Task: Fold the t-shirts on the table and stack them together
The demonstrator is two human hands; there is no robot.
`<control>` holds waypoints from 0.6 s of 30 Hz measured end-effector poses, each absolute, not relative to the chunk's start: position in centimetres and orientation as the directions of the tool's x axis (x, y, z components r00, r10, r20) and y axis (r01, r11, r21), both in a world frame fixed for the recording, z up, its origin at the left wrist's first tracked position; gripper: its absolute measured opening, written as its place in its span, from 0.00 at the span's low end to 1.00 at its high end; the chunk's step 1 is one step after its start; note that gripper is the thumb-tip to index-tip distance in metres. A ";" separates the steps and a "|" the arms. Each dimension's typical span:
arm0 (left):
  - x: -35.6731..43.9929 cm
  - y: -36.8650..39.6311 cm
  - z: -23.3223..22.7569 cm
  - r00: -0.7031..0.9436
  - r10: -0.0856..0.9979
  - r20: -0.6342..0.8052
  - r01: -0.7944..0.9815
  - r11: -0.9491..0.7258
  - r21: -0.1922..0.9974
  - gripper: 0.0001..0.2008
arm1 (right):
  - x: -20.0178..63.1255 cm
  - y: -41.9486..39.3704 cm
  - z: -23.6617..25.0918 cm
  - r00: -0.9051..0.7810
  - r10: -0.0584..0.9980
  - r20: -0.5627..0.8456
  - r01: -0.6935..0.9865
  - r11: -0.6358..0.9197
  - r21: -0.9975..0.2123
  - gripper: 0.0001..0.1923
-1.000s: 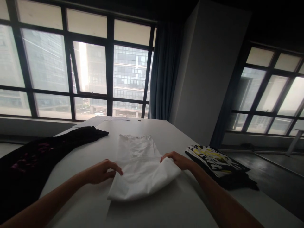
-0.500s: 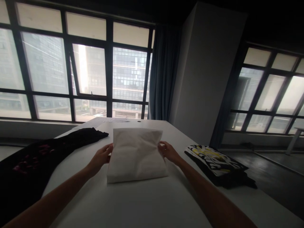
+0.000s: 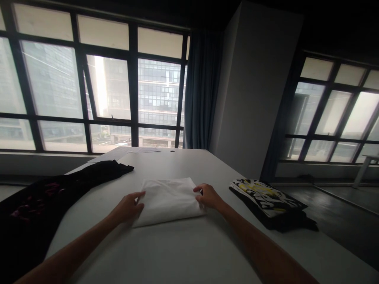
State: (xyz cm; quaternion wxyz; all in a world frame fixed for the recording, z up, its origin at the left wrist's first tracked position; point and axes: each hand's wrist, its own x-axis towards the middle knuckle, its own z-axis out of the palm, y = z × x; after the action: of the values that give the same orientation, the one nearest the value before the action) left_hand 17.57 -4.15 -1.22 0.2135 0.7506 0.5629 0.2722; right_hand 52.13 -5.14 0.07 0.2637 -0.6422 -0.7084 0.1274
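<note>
A folded white garment (image 3: 170,201), its kind unclear, lies flat on the white table (image 3: 177,252) in front of me. My left hand (image 3: 127,206) is at its left edge, thumb and forefinger apart, their tips touching the cloth. At the opposite edge is my right hand (image 3: 209,196), with its forefinger and thumb also parted against the fabric. The other fingers of both hands are mostly hidden, and neither hand visibly pinches the cloth.
A black garment with a pink print (image 3: 35,201) spreads over the table's left side. On the right edge sits a folded stack of black, white and yellow printed clothes (image 3: 266,197). Papers (image 3: 139,150) lie at the far end, before the windows. A pillar (image 3: 251,86) rises behind.
The white garment was tilted up between both hands and is now down flat on the table. Both hands have come lower with it, and their fingers have parted.
</note>
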 end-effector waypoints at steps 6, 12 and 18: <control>18.4 -4.6 -2.5 0.340 0.823 0.456 0.831 -0.489 0.264 0.28 | 49.7 -6.3 -1.1 -0.147 0.936 0.319 0.951 0.222 -0.214 0.25; 19.9 -4.9 -4.4 0.634 0.755 0.168 0.712 -0.654 0.255 0.33 | 47.7 -7.2 -2.0 -0.411 0.911 0.039 0.870 0.405 -0.282 0.31; 19.9 -5.1 -3.9 0.629 0.769 0.118 0.727 -0.635 0.263 0.33 | 47.5 -8.1 -1.5 -0.527 0.845 0.089 0.805 0.530 -0.264 0.31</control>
State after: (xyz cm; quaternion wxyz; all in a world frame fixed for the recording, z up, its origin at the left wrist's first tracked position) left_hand 19.89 -5.14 -3.92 0.0957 0.8973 0.4166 0.1100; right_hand 47.47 -8.10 -1.49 0.1036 -0.4750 -0.8686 0.0955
